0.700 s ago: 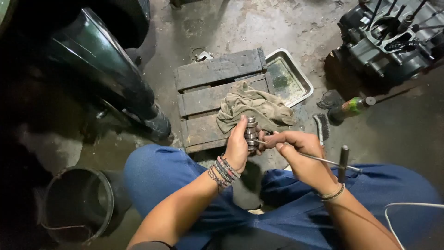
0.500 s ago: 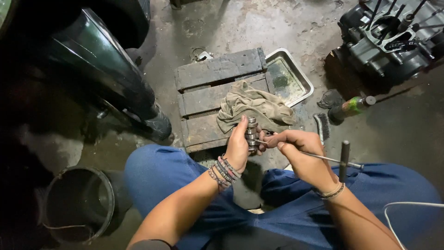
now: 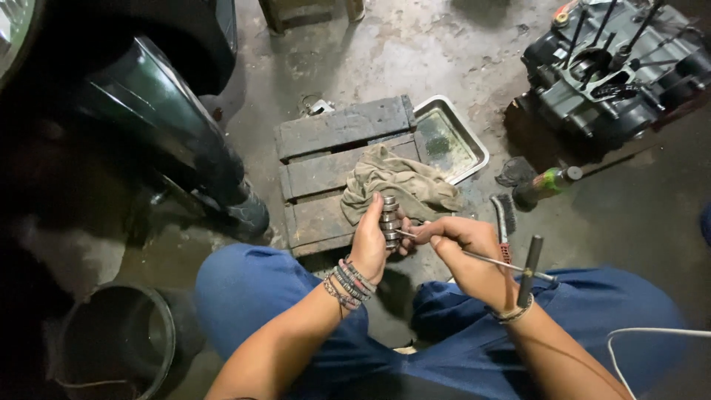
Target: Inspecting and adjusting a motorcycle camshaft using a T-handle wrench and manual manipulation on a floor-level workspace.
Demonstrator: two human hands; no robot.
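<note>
My left hand grips a metal gear shaft, a stack of toothed rings held upright over my lap. My right hand holds a thin T-handle wrench; its tip points left into the shaft and its dark cross handle sticks up by my wrist. Both hands meet just in front of a small wooden pallet, on which lies a crumpled beige rag. Beaded bracelets ring my left wrist.
A metal tray leans at the pallet's right edge. A wire brush and a green-labelled bottle lie on the concrete floor. An engine block stands far right, a motorcycle fender left, a dark bucket lower left.
My hands stay together on the shaft. The wrench's cross handle has shifted slightly; otherwise the scene is the same.
</note>
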